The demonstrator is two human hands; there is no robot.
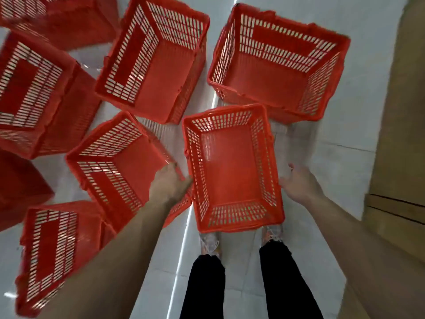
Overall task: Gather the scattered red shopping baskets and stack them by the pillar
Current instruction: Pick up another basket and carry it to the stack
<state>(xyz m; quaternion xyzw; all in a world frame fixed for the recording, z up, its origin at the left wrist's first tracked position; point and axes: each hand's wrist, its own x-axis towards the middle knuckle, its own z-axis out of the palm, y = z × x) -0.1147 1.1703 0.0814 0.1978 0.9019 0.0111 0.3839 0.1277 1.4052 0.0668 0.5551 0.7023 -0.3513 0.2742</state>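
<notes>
Near the right edge of the white tiled floor (333, 157), a red slotted plastic shopping basket (232, 171) is flanked by the left hand (170, 183), grip unclear, and open-fingered right hand (299, 185); both should clasp opposite rims evenly

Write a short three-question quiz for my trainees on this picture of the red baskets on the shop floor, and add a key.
1. True or false: the basket nearest the person's shoes holds groceries.
2. Multiple choice: the right hand is A) gripping a handle, B) open beside the basket's right wall, C) resting on a shoe.
3. Fill in: the floor under the baskets is ___ tile.

Key: 1 false, it is empty; 2 B; 3 white.
</notes>
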